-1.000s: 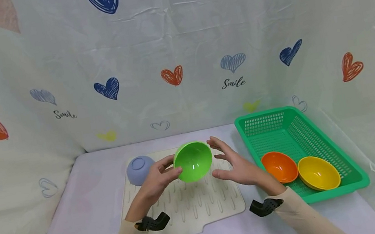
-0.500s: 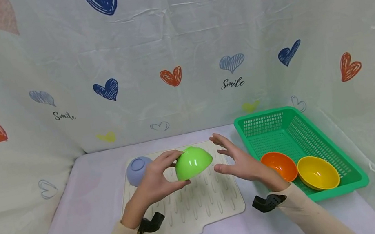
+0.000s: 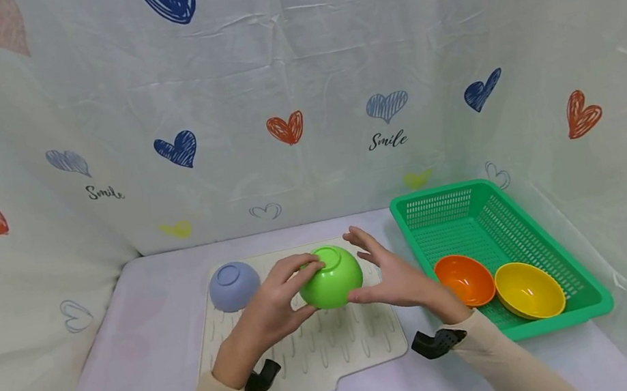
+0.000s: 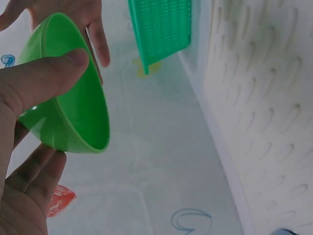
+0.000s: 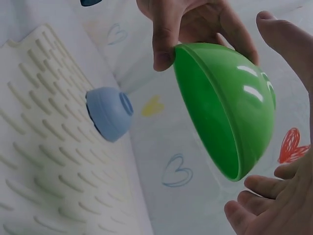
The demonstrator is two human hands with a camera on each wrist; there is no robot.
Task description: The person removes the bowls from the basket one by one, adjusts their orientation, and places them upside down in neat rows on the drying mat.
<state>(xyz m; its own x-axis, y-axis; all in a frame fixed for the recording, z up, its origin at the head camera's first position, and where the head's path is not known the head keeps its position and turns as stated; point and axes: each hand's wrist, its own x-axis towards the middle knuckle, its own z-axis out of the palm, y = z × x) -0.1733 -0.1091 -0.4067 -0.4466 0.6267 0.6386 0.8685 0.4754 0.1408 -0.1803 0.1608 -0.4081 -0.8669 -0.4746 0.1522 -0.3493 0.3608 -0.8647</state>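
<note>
A bright green bowl [image 3: 333, 282] is held bottom-up in the air over the cream draining mat [image 3: 339, 350]. My left hand [image 3: 275, 302] grips it, thumb at the rim and fingers on the outside near the foot ring. On the other side my right hand [image 3: 392, 276] is spread beside the bowl, its fingers extended and its thumb close to the rim. In the right wrist view the right hand [image 5: 279, 196] shows its fingers near the lower rim, not curled round it. A blue bowl [image 3: 234, 286] rests upside down at the mat's back left.
On the right stands a green plastic basket [image 3: 590, 287] with an orange bowl [image 3: 465, 279] and a yellow bowl [image 3: 530, 289], both facing up. A heart-printed sheet [image 3: 249, 185] hangs behind the table and along both sides.
My left hand has turned the green bowl over, from its inside facing me to its base up. The right hand stays beside it, its thumb now nearer the rim.
</note>
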